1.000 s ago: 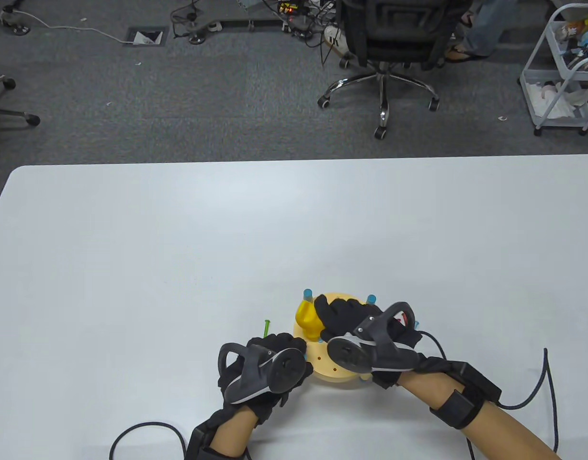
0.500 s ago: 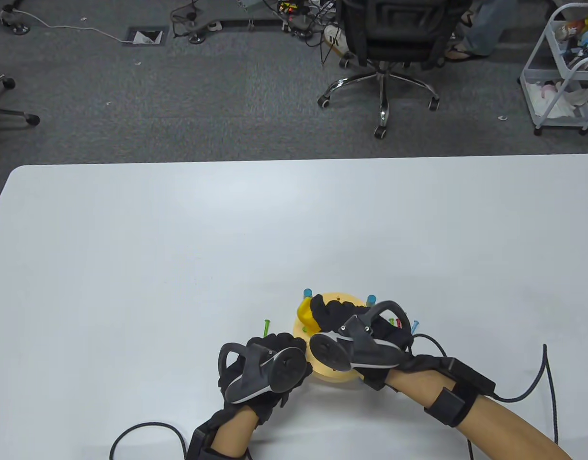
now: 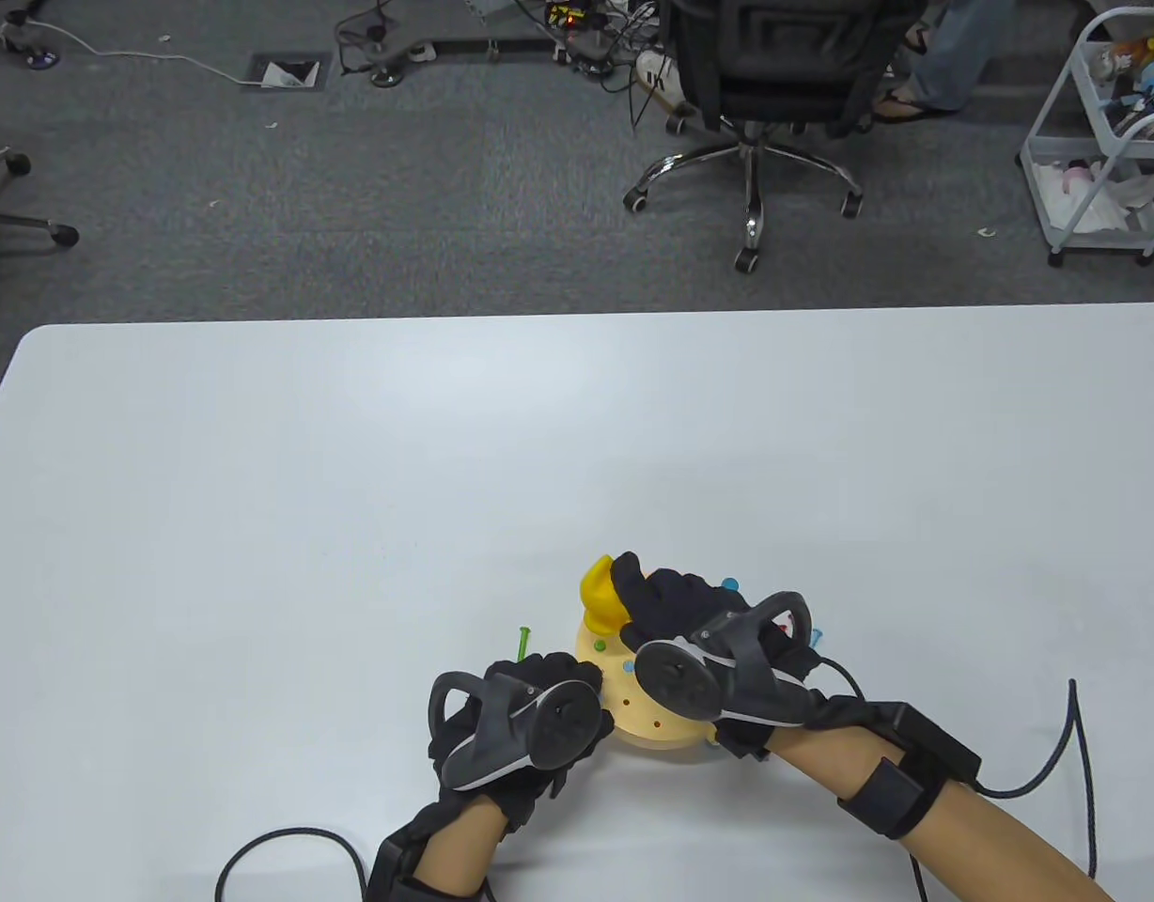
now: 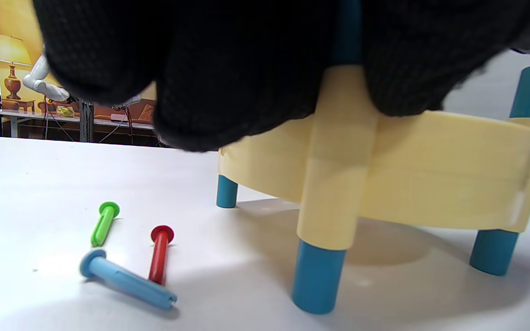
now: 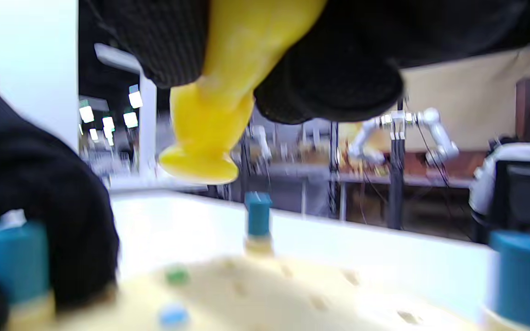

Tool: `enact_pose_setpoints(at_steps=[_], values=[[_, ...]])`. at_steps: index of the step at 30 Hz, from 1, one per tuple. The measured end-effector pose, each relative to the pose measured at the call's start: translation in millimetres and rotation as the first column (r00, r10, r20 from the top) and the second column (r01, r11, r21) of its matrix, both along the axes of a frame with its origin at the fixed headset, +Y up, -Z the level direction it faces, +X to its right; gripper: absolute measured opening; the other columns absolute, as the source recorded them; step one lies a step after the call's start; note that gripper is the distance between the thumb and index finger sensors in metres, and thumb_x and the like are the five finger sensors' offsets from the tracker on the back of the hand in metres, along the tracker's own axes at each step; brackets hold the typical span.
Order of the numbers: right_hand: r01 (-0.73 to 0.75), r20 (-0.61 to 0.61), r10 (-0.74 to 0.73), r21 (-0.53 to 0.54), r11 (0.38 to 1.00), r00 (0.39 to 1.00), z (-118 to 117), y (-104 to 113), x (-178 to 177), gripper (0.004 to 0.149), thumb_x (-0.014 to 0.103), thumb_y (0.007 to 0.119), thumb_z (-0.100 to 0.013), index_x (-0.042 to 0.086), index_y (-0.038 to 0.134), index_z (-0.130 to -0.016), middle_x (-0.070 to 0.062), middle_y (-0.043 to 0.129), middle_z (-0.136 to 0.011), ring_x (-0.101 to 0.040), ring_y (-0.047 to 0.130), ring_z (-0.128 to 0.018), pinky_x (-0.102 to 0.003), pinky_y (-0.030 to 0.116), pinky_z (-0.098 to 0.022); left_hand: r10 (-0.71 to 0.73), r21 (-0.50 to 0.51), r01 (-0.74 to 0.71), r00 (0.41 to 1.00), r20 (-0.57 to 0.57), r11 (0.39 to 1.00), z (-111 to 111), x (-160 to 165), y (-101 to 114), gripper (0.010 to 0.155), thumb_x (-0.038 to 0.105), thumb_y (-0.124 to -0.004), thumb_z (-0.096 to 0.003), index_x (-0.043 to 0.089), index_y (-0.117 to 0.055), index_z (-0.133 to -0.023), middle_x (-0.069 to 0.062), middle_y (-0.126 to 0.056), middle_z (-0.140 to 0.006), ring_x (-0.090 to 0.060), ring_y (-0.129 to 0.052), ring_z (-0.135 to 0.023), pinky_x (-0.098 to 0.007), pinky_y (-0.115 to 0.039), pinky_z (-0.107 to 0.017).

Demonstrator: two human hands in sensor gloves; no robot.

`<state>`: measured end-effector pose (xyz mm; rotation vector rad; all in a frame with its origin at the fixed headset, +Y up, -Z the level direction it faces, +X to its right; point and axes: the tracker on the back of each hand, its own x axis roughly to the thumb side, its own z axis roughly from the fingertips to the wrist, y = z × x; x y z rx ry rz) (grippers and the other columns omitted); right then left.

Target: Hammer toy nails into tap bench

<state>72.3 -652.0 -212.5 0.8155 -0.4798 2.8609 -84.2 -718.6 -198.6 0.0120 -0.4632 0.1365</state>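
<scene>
The round cream tap bench point(image 3: 657, 723) stands on blue legs near the table's front edge. My left hand point(image 3: 582, 686) grips its left rim; in the left wrist view the fingers point(image 4: 228, 69) press on the bench point(image 4: 430, 170). My right hand point(image 3: 657, 601) holds the yellow toy hammer point(image 3: 599, 601) above the bench's far side. In the right wrist view the hammer point(image 5: 214, 119) hangs a little above the bench top point(image 5: 292, 294). A green nail head point(image 3: 600, 646) and a blue nail head point(image 3: 628, 666) sit low in the bench.
A loose green nail point(image 3: 522, 644) lies on the table left of the bench. The left wrist view shows a green nail point(image 4: 104, 223), a red nail point(image 4: 160, 253) and a blue nail point(image 4: 127, 282) lying beside the bench. Glove cables trail at the table's front edge.
My right hand swung the hammer down onto the bench half a second ago and has now lifted it up and back. My left hand has not moved.
</scene>
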Motion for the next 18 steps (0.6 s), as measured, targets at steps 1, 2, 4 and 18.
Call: enact_pose_setpoints(at_steps=[1, 2, 4, 18], values=[[-0.145, -0.057, 0.146, 0.009, 0.989, 0.988, -5.8, -5.9, -7.6, 0.059, 0.037, 0.077, -0.044, 0.013, 0.072, -0.097, -0.017, 0.093, -0.073, -0.024, 0.099, -0.035, -0.031, 0.09, -0.019, 0.0, -0.001, 0.0, 1.0, -0.001, 1.0, 0.0, 0.3, -0.1, 0.054, 0.049, -0.087, -0.0322, 0.021, -0.083, -0.078, -0.011, -0.097, -0.065, -0.019, -0.099, -0.042, -0.046, -0.083, -0.041], [-0.31, -0.1, 0.294, -0.275, 0.91, 0.951, 1.5, -25.5, -5.1, 0.062, 0.039, 0.068, -0.051, 0.012, 0.048, -0.103, -0.013, 0.08, -0.084, -0.021, 0.094, -0.046, -0.028, 0.088, -0.028, -0.004, 0.004, 0.005, 1.0, -0.006, 1.0, 0.3, 0.7, -0.3, 0.053, 0.049, -0.087, -0.0329, 0.021, -0.084, -0.078, -0.011, -0.097, -0.065, -0.018, -0.1, -0.042, -0.046, -0.083, -0.041], [-0.28, -0.014, 0.281, -0.146, 0.949, 0.96, 2.9, -11.9, -9.3, 0.06, 0.036, 0.077, -0.042, 0.015, 0.067, -0.098, -0.015, 0.091, -0.075, -0.026, 0.097, -0.037, -0.034, 0.088, -0.021, -0.003, 0.006, 0.003, 1.0, -0.009, 1.0, 0.5, 0.6, -0.3, 0.053, 0.049, -0.087, -0.032, 0.021, -0.084, -0.078, -0.011, -0.097, -0.065, -0.018, -0.1, -0.042, -0.046, -0.083, -0.041], [0.233, 0.049, -0.229, -0.299, 0.925, 0.972, -5.5, 14.6, 96.9, 0.063, 0.042, 0.069, -0.046, 0.017, 0.06, -0.103, -0.013, 0.086, -0.08, -0.021, 0.095, -0.043, -0.03, 0.086, -0.027, -0.076, -0.177, 0.052, 0.989, -0.13, 0.983, -13.3, -41.2, 5.4, 0.053, 0.038, -0.085, -0.0396, 0.024, -0.075, -0.09, -0.012, -0.089, -0.083, -0.023, -0.096, -0.062, -0.05, -0.077, -0.052]])
